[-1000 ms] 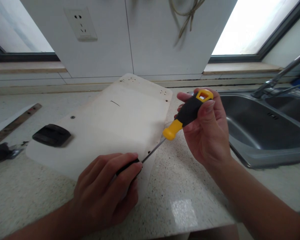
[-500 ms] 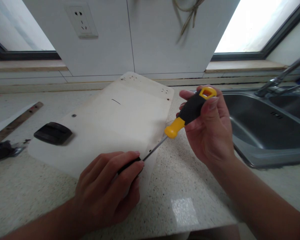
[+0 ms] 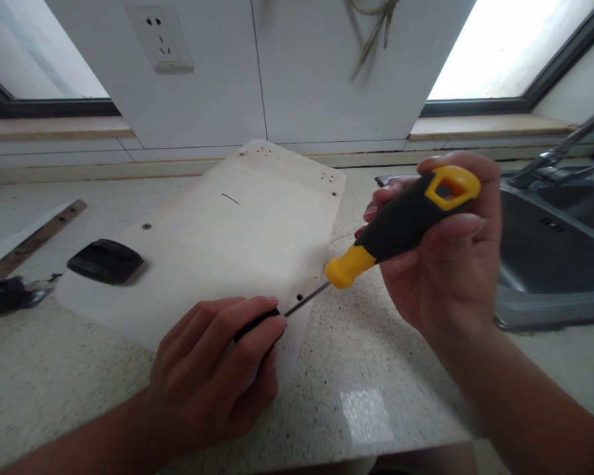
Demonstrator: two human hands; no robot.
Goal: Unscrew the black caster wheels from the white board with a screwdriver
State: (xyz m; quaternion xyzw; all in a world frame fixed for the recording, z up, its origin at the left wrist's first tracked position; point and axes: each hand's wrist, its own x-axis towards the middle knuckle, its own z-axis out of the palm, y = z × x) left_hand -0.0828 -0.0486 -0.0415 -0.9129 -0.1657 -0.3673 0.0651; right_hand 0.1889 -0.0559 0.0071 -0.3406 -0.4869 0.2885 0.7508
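My right hand (image 3: 445, 264) grips the black and yellow handle of a screwdriver (image 3: 400, 221), whose thin metal shaft slopes down to the left. The shaft's tip meets a small black part (image 3: 255, 324) that my left hand (image 3: 218, 369) pinches against the near edge of a white flat board (image 3: 218, 244). The board lies on the speckled countertop (image 3: 366, 369) and has small holes near its corners. A black rubber foot (image 3: 105, 261) sits on the board's left side.
A steel sink (image 3: 549, 264) with a tap (image 3: 559, 155) lies to the right. A wooden strip (image 3: 34, 237) and a black object (image 3: 0, 295) rest at the far left. A wall socket (image 3: 159, 34) and a hanging cord (image 3: 373, 30) are behind the board.
My right hand has lifted the screwdriver handle up and to the right, nearer the camera. The left hand and the board have stayed put.
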